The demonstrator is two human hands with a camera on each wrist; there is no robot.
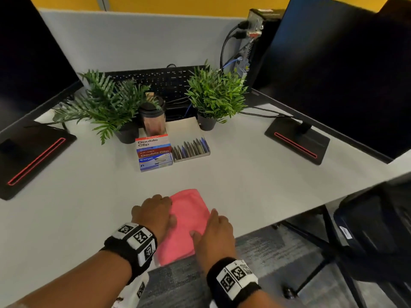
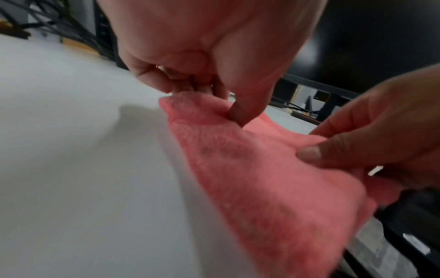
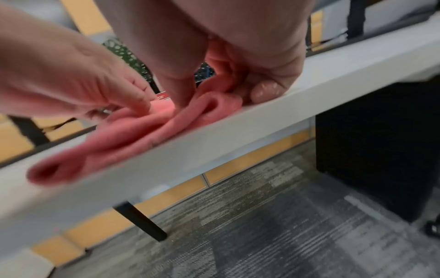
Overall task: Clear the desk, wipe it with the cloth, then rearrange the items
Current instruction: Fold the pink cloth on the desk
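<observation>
Both hands meet on a folded pink cloth (image 1: 189, 221) at the desk's (image 1: 66, 218) near edge, one end hanging over it. Left hand (image 1: 154, 213) pinches the cloth's left side between thumb and curled fingers; right hand (image 1: 214, 232) grips its right side, fingers curled around the folds. Toward the back edge stand stacked stationery boxes (image 1: 154, 152), a pen tray (image 1: 191, 148) and two potted plants (image 1: 213, 94).
</observation>
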